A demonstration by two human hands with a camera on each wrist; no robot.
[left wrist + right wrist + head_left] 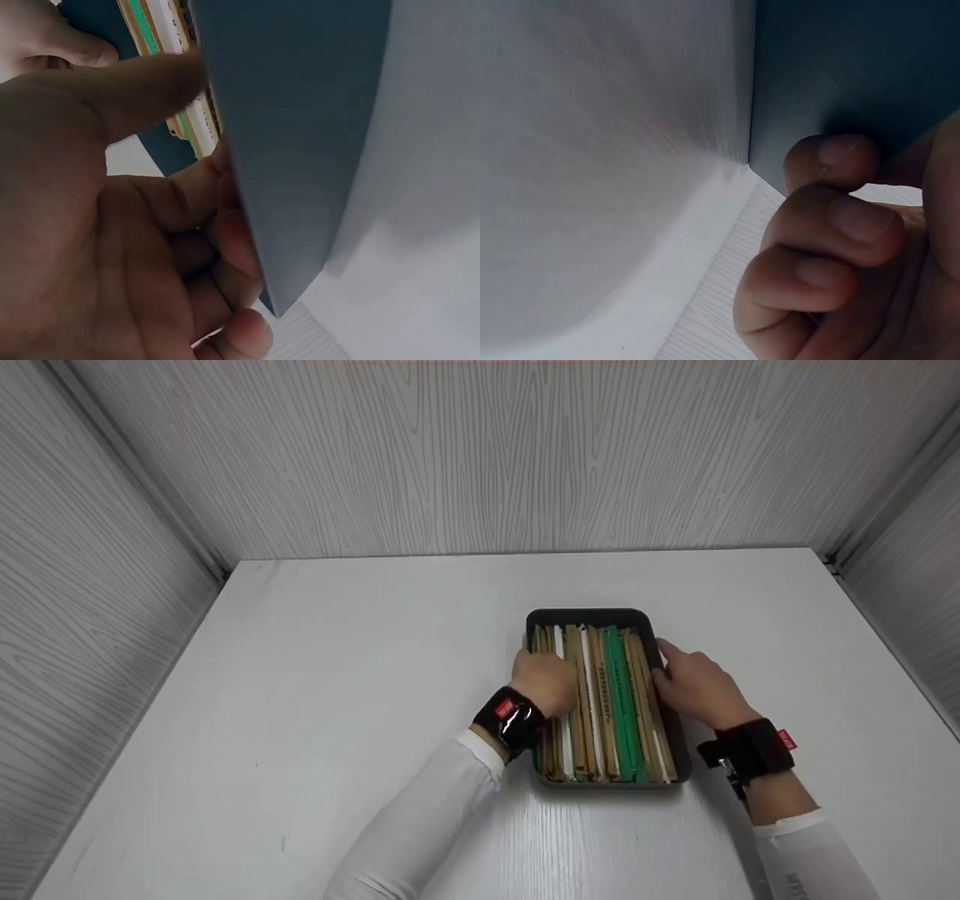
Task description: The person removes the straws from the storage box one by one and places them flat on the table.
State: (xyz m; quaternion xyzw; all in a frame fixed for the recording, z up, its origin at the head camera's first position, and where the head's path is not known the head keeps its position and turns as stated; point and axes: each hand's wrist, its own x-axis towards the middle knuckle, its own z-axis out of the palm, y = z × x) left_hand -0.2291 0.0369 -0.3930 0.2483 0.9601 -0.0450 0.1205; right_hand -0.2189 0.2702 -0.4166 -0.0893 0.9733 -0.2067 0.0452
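Note:
A dark rectangular box [592, 617] is packed with upright paper packets [621, 697], mostly brown, with a few white and green ones. Over its left rim reaches my left hand [546, 681]; the bent fingers [191, 195] and the thumb pass behind the rim among the left-hand packets. Their tips are hidden, so what they hold does not show. At the opposite side, my right hand [701, 686] holds the box's right wall, thumb at the rim. Its curled fingers [840, 221] lie outside, against or close to the wall.
The box stands right of centre on a white table [300, 682]. A wood-grain panel [480, 457] rises behind the table's back edge, with side panels [75, 547] at left and right. Each wrist wears a black strap [512, 718].

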